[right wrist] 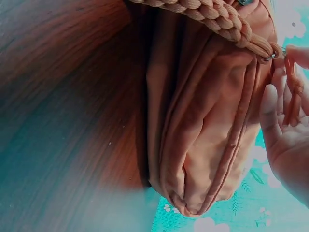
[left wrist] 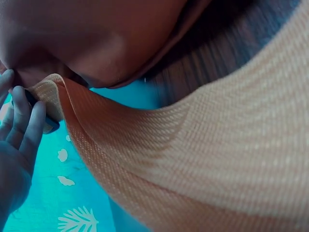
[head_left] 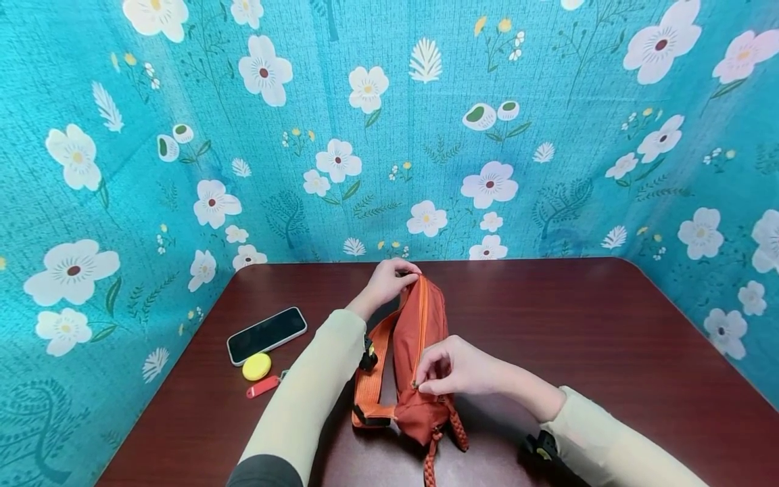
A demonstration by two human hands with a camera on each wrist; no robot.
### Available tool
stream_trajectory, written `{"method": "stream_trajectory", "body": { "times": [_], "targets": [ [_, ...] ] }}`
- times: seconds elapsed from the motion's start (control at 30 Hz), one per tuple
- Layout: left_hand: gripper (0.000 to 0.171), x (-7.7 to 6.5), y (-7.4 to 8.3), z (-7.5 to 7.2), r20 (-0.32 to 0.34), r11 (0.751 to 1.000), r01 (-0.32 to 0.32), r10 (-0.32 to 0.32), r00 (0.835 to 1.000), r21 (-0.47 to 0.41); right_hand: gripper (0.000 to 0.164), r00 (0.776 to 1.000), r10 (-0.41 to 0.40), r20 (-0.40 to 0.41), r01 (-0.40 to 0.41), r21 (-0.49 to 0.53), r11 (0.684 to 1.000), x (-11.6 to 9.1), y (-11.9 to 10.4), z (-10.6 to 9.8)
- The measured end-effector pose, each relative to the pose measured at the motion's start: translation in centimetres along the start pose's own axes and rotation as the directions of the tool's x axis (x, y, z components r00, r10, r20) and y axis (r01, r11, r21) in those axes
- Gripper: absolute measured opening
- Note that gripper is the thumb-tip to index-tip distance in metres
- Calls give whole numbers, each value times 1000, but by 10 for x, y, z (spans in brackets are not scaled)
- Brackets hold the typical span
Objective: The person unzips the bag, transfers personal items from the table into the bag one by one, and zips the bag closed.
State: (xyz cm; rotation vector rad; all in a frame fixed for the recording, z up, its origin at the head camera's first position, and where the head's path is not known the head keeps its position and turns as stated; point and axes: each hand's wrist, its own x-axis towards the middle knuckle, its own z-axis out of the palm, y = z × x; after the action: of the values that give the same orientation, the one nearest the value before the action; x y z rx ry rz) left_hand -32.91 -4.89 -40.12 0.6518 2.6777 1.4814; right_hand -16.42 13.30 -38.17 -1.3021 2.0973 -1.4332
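A rust-orange waist bag (head_left: 435, 318) stands on edge on the table, its long zipper (head_left: 422, 318) facing up and looking closed. At the bag's far end, my left hand (head_left: 389, 281) grips the fabric near the zipper's end. In the left wrist view its fingers (left wrist: 34, 121) are beside a dark buckle on the orange strap (left wrist: 217, 150). My right hand (head_left: 459, 365) pinches the zipper pull at the near end. The right wrist view shows thumb and fingers around a small cord loop (right wrist: 293, 92), beside a braided cord (right wrist: 207, 19).
Left of the bag lie a phone (head_left: 266, 336), a round yellow object (head_left: 257, 366) and a red key tag (head_left: 263, 387), partly behind my left sleeve. The strap's black slider (head_left: 371, 418) rests near the bag's close end. A flowered blue cloth (head_left: 389, 169) hangs behind the table (head_left: 578, 338).
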Motion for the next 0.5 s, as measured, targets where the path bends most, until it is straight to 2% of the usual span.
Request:
{"method": "stream_trajectory", "body": {
  "times": [0.27, 0.5],
  "targets": [
    [12, -2, 1, -2, -2, 1000, 21, -21, 1000, -9, 4, 999, 14, 42, -15, 23, 1000, 0, -1, 0],
    [13, -4, 1, -3, -2, 1000, 26, -26, 1000, 1, 7, 997, -23, 72, 21, 29, 999, 3, -2, 2]
  ]
}}
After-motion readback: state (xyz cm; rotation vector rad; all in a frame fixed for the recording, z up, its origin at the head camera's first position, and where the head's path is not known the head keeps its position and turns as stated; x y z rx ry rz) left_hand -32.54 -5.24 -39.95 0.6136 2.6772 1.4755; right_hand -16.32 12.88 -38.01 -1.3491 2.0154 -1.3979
